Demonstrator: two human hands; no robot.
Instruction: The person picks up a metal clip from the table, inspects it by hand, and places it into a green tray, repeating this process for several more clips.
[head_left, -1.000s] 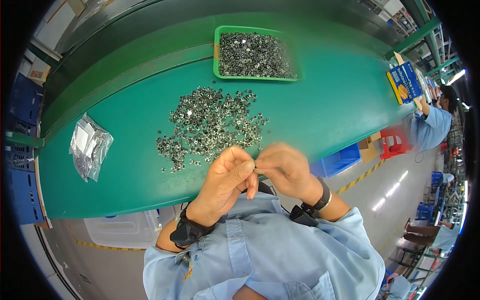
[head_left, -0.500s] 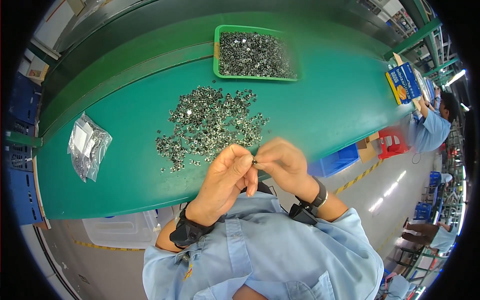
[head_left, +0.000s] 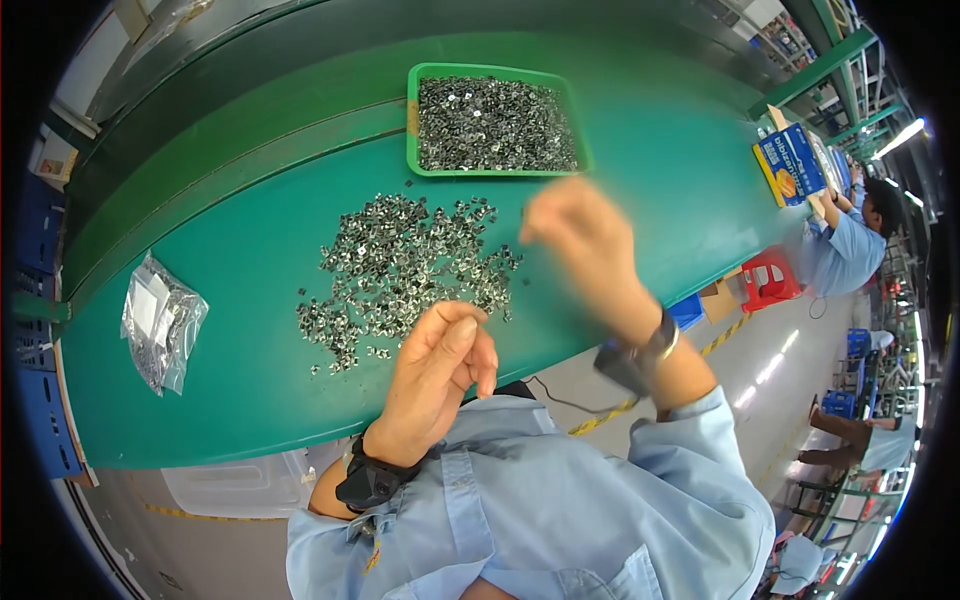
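A green table point(head_left: 220, 410) spans the scene. On its middle lies a loose pile of small metal pieces point(head_left: 395, 268); beyond it, on the far side, a green tray point(head_left: 480, 174) holds many more. A clear plastic bag point(head_left: 163, 325) of small parts lies to the left. The right hand point(head_left: 585, 230), blurred, hovers right of the pile, fingers curled. The left hand point(head_left: 430, 380) is at the pile's near edge, thumb close against the forefinger. I cannot tell whether either grips a piece.
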